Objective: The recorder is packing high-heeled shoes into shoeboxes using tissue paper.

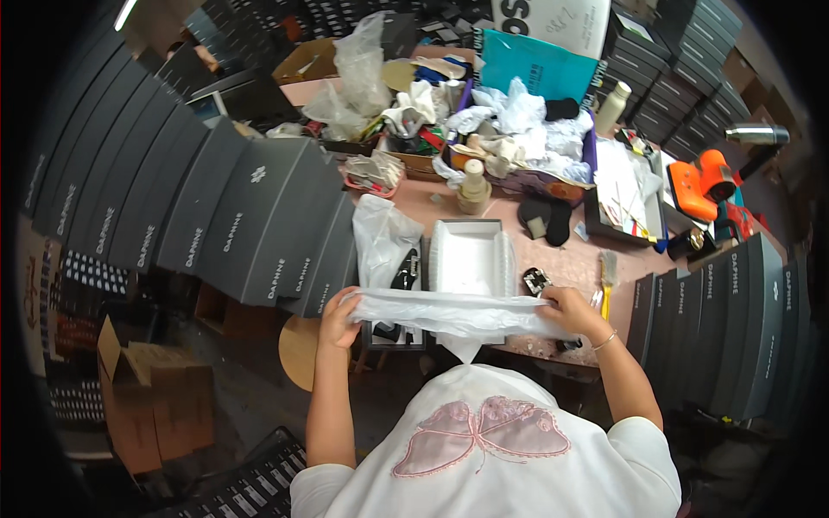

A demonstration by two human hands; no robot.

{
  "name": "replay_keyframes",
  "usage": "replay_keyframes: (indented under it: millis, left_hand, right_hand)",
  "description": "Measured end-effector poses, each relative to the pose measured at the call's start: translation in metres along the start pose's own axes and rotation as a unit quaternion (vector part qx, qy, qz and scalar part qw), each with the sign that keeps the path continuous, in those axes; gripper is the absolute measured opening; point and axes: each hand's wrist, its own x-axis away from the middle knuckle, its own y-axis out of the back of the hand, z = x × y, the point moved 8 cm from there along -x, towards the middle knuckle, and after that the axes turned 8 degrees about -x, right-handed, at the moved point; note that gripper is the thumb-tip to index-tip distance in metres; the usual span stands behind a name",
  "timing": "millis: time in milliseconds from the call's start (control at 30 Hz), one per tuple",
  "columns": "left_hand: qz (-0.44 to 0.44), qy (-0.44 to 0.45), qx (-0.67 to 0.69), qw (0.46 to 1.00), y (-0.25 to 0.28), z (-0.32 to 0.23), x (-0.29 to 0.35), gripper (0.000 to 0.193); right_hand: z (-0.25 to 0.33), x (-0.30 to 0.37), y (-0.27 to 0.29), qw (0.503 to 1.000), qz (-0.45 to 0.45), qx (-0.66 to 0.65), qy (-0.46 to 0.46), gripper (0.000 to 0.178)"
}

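Workroom stacked with grey shoe boxes (263, 211) frames a white sheet (458, 311) held between two hands

Above a pink table (583, 259), a person in a white shirt (484, 462) holds the white sheet crosswise at chest level, stretched from 9 o'clock to 3 o'clock. The left hand (339, 318) is closed around one end; the right hand (568, 309) grips the other, its fingers bunched on the edge. Holding it at both ends presumably keeps it from sagging or creasing; whether it is paper or plastic cannot be told.

At 12 o'clock from the sheet lies an open box (473, 269) with a white interior, its near edge hidden. It sits squarely before the person, likely for easy reach by both hands. At 11 o'clock, a black shoe (404, 272) rests beside crumpled white wrapping (384, 233), which may be there to protect it. A small black item (535, 280) lies at 2 o'clock, near the right hand, with a yellow-handled brush (607, 274) beyond it, probably parked within reach. More grey boxes (734, 324) stand in a row at 3 o'clock, set on edge perhaps to save room.
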Motion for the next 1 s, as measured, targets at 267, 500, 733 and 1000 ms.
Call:
replay_keyframes:
  millis: [267, 500, 733, 1000]
  left_hand:
    - [-0.014, 0.001, -0.044, 0.999, -0.002, 0.032, -0.023, 0.022]
    - [0.025, -0.037, -0.082, 0.996, -0.058, 0.025, -0.01, 0.02]
    - [0.095, -0.1, -0.144, 0.98, -0.099, -0.046, 0.044, 0.015]
    - [-0.121, -0.114, -0.03, 0.986, -0.001, -0.021, 0.015, 0.036]
  right_hand:
    - [-0.141, 0.054, 0.061, 0.966, -0.135, 0.035, -0.218, 0.015]
    - [0.034, -0.046, 0.012, 0.982, -0.069, -0.025, 0.177, 0.041]
    - [0.039, -0.126, -0.097, 0.945, 0.209, -0.025, 0.252, 0.034]
    - [0.064, -0.101, -0.083, 0.959, 0.213, -0.116, 0.144, 0.03]
